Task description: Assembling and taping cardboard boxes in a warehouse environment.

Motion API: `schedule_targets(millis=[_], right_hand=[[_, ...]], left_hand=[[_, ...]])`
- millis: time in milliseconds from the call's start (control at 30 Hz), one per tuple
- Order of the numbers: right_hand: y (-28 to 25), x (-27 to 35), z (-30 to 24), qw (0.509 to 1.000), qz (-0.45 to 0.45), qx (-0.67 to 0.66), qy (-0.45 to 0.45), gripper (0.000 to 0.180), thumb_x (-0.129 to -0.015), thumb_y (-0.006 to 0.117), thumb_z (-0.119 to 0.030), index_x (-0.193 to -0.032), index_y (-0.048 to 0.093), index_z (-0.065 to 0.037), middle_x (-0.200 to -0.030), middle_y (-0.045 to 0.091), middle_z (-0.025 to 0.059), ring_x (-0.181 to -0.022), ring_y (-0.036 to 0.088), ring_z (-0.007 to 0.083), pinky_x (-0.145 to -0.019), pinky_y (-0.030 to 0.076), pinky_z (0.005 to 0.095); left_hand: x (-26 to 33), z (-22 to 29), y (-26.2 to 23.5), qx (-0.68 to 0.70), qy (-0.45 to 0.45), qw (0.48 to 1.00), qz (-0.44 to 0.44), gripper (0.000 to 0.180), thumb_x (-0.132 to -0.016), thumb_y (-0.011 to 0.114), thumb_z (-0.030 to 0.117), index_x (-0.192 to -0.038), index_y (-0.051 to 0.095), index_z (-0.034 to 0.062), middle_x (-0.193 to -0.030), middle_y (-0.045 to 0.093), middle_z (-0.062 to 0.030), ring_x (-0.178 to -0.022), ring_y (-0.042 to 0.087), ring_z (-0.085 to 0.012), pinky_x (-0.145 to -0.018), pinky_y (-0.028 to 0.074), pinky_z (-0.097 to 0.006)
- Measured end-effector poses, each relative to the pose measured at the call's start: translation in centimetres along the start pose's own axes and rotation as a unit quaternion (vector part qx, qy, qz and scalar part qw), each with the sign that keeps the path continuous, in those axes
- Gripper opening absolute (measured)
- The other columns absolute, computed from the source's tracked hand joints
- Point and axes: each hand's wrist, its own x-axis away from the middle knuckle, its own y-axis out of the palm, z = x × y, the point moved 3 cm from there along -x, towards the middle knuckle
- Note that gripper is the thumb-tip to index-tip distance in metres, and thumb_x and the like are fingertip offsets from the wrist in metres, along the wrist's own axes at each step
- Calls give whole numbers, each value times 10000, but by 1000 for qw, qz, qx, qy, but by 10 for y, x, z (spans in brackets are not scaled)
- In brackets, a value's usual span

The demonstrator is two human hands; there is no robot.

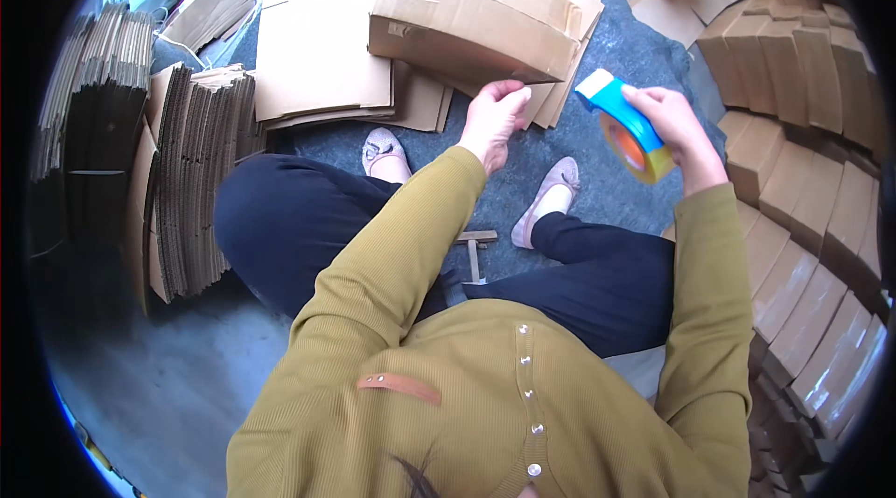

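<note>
My right hand (674,129) holds a blue tape dispenser (623,122) with an orange-yellow roll, raised above the floor to the right of my feet. My left hand (495,115) reaches forward with fingers curled, touching the near edge of a partly folded cardboard box (471,24) that lies on a pile of flat cardboard. I cannot tell whether the left hand pinches anything. I sit with my legs in dark trousers spread and light shoes (385,151) on the blue-grey floor.
Flat cardboard sheets (317,41) lie ahead. Stacks of flattened cartons stand on edge at the left (191,181). Rows of cardboard boxes (803,97) line the right side. A small metal tool (474,246) lies between my legs.
</note>
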Motion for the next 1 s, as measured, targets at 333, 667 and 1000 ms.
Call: schedule_targets(millis=[333, 667, 1000], right_hand=[[31, 86, 23, 908, -74, -412, 10, 472, -906, 694, -211, -1283, 567, 43, -1151, 663, 116, -1010, 651, 175, -897, 528, 304], [47, 86, 2, 797, -191, -571, 53, 420, -985, 509, -186, -1333, 517, 49, -1258, 625, 185, -1115, 637, 268, -987, 512, 391], [56, 63, -20, 833, -182, -509, 120, 406, -987, 568, -198, -1313, 536, 42, -1220, 648, 182, -1050, 668, 260, -923, 554, 384]], left_hand=[[-2, 11, 29, 114, -44, 992, 37, 351, -876, 706, 158, -1196, 582, 89, -965, 602, -17, -834, 565, -131, -704, 464, -301], [-19, -15, 11, 20, 70, 997, -8, 157, -950, 638, 160, -1056, 606, 49, -997, 678, -51, -958, 640, -144, -810, 502, -299], [-27, -22, 4, 104, 45, 988, -109, 102, -951, 607, 85, -1013, 615, 4, -973, 676, -64, -881, 598, -118, -839, 459, -255]])
